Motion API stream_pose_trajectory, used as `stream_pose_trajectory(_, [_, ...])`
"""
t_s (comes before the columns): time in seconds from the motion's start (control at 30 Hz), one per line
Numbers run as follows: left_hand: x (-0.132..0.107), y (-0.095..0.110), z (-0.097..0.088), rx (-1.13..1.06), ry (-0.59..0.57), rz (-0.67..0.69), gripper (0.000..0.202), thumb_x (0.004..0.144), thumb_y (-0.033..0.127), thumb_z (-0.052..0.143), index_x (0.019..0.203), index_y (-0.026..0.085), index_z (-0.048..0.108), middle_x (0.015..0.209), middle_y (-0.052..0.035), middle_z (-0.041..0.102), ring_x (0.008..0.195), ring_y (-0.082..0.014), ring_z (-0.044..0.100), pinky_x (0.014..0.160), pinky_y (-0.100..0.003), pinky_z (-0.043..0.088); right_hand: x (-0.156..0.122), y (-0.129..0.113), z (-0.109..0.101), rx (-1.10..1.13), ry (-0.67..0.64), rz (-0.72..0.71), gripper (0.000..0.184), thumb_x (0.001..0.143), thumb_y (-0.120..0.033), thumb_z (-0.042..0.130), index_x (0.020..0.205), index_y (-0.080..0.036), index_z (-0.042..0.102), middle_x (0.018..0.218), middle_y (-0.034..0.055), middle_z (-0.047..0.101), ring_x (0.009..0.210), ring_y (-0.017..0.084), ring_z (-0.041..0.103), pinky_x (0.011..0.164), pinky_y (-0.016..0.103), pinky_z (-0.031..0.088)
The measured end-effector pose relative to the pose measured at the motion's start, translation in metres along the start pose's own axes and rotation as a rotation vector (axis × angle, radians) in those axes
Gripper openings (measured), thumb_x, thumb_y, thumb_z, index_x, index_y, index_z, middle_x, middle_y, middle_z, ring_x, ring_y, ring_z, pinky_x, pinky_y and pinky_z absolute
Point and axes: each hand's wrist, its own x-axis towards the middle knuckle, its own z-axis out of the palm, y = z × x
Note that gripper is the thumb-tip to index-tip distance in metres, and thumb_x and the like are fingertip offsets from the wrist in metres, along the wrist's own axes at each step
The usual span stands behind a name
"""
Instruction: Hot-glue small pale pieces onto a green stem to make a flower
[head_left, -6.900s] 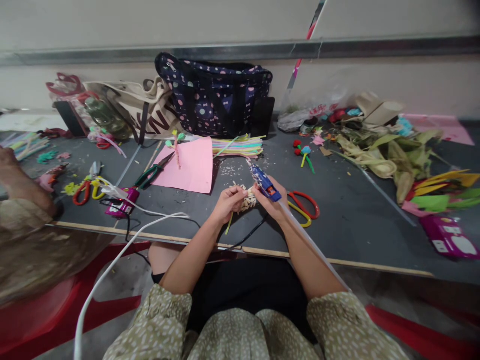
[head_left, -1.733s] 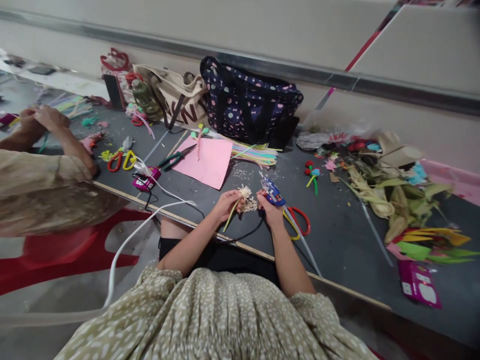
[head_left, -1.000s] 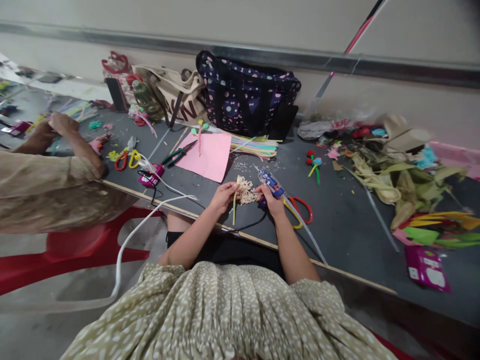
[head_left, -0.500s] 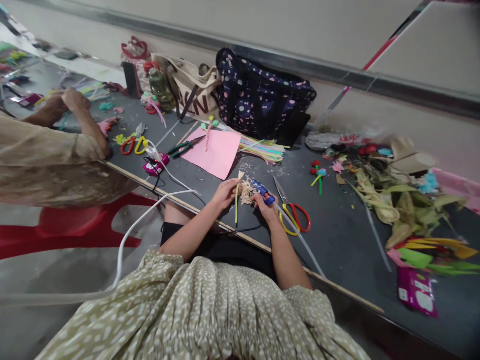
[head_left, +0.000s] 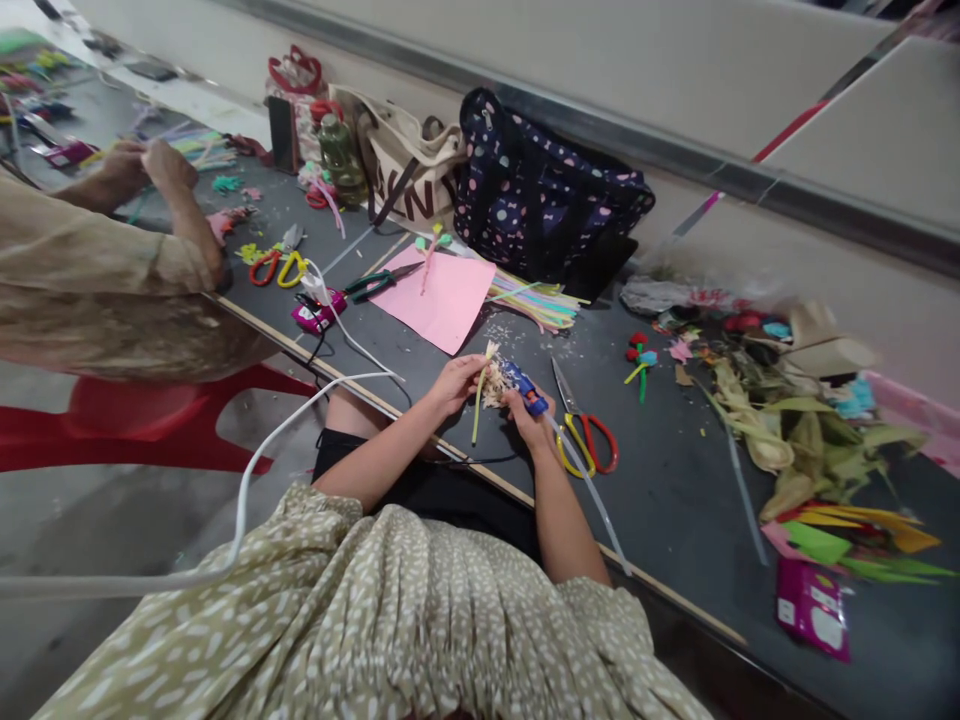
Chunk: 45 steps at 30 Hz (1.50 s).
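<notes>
Between the fingers of my left hand (head_left: 460, 383) is a yellow-green pipe cleaner (head_left: 478, 408) with pale, cream-coloured pieces at its top end. My right hand (head_left: 529, 418) grips a blue glue gun (head_left: 523, 388), its nozzle directed toward the pipe cleaner's top. A clear glue stick (head_left: 589, 490) trails from the back of the gun. Small cream-coloured scraps (head_left: 495, 384) lie on the table between my hands. Just right of my right hand rest scissors (head_left: 587, 443) with red and yellow handles. Whether the nozzle touches the pipe cleaner I cannot tell.
Pink paper (head_left: 442, 300), pliers (head_left: 382, 282) and a bundle of pipe cleaners (head_left: 544, 305) lie beyond my hands. A dotted bag (head_left: 544, 190) stands by the wall. Dried husks (head_left: 810, 440) cover the right side. At left a co-worker's hands (head_left: 154, 165) work; a white cable (head_left: 244, 480) crosses the table edge.
The view has shifted and turned slightly. My hands keep the same holds on the pipe cleaner and the glue gun, with little visible movement between them.
</notes>
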Motion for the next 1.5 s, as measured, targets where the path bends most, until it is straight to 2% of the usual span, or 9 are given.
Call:
stream_pose_trajectory(0.67, [0.001,-0.003,-0.002,0.002,-0.026,0.017,0.041,0.055,0.034,0.092,0.075,0.009,0.066,0.062,0.0008,0.058,0.047,-0.0013,0.040,0.039,-0.014,0.022,0.001,0.004,0.001,-0.061,-0.007,-0.040,0.040,0.080,-0.058,0.067,0.084,-0.019,0.070,0.063,0.0018,0.065,0.056,0.015,0.057,0.052,0.026,0.047])
stream_pose_trajectory(1.07, [-0.002,-0.001,0.002,-0.030,0.002,-0.018,0.039,0.056,0.028,0.092,0.078,0.009,0.066,0.062,0.0010,0.059,0.046,-0.0009,0.039,0.039,-0.014,0.021,-0.002,-0.022,-0.005,-0.098,-0.094,-0.056,0.039,0.083,-0.056,0.065,0.090,-0.018,0.070,0.066,0.0026,0.067,0.060,0.016,0.060,0.057,0.027,0.051])
stream_pose_trajectory(1.5, [-0.001,-0.001,0.000,-0.018,0.011,-0.012,0.036,0.058,0.027,0.091,0.076,0.008,0.066,0.061,-0.0005,0.059,0.046,-0.0017,0.040,0.040,-0.015,0.021,-0.003,-0.029,-0.005,-0.123,-0.116,-0.060,0.043,0.082,-0.058,0.064,0.095,-0.018,0.072,0.069,0.0031,0.069,0.065,0.019,0.065,0.060,0.028,0.054])
